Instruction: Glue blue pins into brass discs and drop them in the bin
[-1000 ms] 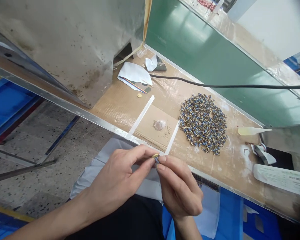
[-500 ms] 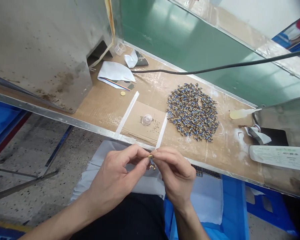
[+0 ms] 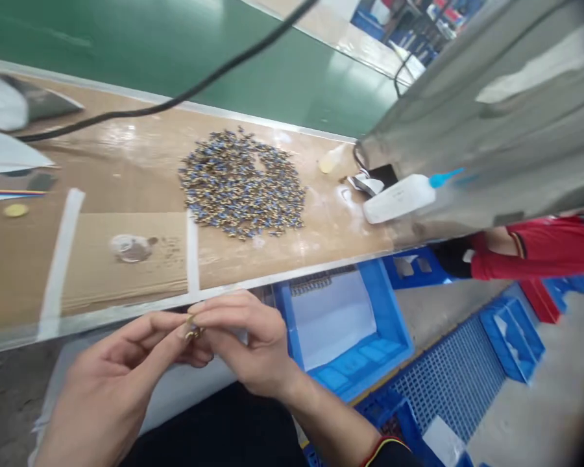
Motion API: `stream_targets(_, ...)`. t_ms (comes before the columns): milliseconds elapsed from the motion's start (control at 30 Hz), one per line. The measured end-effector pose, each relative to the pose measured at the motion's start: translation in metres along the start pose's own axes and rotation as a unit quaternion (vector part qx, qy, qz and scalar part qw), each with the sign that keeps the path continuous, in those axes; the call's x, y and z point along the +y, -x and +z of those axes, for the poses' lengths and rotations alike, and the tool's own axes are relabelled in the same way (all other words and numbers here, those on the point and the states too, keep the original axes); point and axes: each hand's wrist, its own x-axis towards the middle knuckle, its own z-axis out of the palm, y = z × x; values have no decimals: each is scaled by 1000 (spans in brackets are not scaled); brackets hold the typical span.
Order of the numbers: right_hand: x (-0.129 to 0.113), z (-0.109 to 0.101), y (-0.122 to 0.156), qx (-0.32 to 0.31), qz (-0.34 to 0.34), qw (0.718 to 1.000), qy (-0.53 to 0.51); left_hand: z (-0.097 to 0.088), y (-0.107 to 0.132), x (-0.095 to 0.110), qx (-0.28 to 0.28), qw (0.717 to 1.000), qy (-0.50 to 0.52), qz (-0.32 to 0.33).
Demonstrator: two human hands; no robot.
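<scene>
My left hand [image 3: 111,383] and my right hand [image 3: 246,340] meet just below the bench edge. Their fingertips pinch one small brass and blue part [image 3: 193,331] between them. On the bench above lies a heap of many like parts [image 3: 241,185], a hand's length beyond my fingers. A small clear round cap [image 3: 129,248] sits on a cardboard patch [image 3: 126,269] taped down with white strips, straight above my left hand.
A white squeeze bottle with a blue nozzle [image 3: 403,198] lies at the bench's right, beside a grey metal housing [image 3: 491,117]. A black cable [image 3: 175,98] crosses the bench. A blue crate [image 3: 345,324] stands below the edge. Another person's red sleeve [image 3: 535,256] shows at right.
The view has swung to the right, so the heap now lies at centre and the blue crates appear. Both hands stay pinched on the small part and have shifted left in view.
</scene>
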Motion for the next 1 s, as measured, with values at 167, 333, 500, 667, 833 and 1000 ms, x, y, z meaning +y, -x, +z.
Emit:
stream_targets(167,6,-33,40,119,40,991,50,32,-7,-3,-134,990,-1,-32)
stream_targets(333,64,-166,87,328,213,885,252,26,-10,-11,-151,987,-43,-39)
stream_targets(500,149,-297,112,342,316,824,321,4,-13,-31,-151,985,-80,-33)
stream_targets(667,204,-331,126,306,369,805,349,-1,-12,-39,-165,980,-108,-37)
stream_targets(833,219,-339,137,278,369,808,365,-6,-10,-37,-168,979,-100,-54)
stream_targets(1000,214,-336,138,268,363,812,369,-3,-4,-28,-144,982,-93,-84)
